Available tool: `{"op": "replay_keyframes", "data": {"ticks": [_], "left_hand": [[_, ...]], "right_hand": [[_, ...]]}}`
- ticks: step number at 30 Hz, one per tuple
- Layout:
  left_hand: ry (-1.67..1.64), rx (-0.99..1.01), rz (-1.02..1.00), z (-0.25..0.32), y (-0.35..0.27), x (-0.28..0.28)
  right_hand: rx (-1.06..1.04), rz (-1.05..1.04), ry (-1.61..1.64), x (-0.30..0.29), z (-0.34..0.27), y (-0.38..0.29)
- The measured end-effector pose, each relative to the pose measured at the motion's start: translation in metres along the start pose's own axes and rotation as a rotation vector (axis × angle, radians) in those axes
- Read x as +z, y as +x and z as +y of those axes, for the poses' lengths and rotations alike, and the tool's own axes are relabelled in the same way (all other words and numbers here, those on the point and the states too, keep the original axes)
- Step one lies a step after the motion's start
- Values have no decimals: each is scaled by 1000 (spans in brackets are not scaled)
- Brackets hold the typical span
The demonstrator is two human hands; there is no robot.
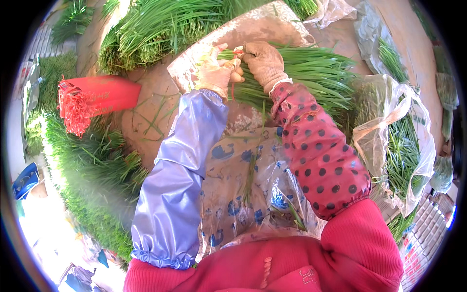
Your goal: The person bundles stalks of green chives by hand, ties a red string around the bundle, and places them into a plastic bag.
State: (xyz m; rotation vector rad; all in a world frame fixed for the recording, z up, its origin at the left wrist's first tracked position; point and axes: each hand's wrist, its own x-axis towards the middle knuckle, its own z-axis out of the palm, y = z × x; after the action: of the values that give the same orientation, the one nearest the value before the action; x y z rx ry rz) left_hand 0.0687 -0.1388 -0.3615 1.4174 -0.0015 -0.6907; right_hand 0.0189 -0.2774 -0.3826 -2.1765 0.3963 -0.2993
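Note:
A bundle of long green garlic chives (310, 69) lies across a worn patterned board (175, 69), its cut ends towards my left hand. A thin red tie (232, 92) goes around the bundle near those ends. My left hand (215, 71), in a pale stained glove, has its fingers curled on the tie over the bundle, one finger sticking up. My right hand (265, 62), in a tan knit glove, pinches the tie at the top of the bundle, beside the left fingertips. Part of the tie is hidden under the fingers.
Big heaps of chives (164, 33) lie behind the board and at left (91, 157). A red bag (116, 93) of red ties lies left of the board. At right is a clear plastic bag (388, 120) with chives. A plastic apron (233, 182) covers my lap.

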Motion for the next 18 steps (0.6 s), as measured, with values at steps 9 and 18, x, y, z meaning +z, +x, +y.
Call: {"op": "replay_keyframes", "data": {"ticks": [9, 18], "left_hand": [[14, 11, 19, -9, 1, 2], [57, 62, 57, -13, -2, 6]], "right_hand": [[-149, -15, -66, -3, 3, -2], [-53, -186, 155, -7, 11, -6]]}}
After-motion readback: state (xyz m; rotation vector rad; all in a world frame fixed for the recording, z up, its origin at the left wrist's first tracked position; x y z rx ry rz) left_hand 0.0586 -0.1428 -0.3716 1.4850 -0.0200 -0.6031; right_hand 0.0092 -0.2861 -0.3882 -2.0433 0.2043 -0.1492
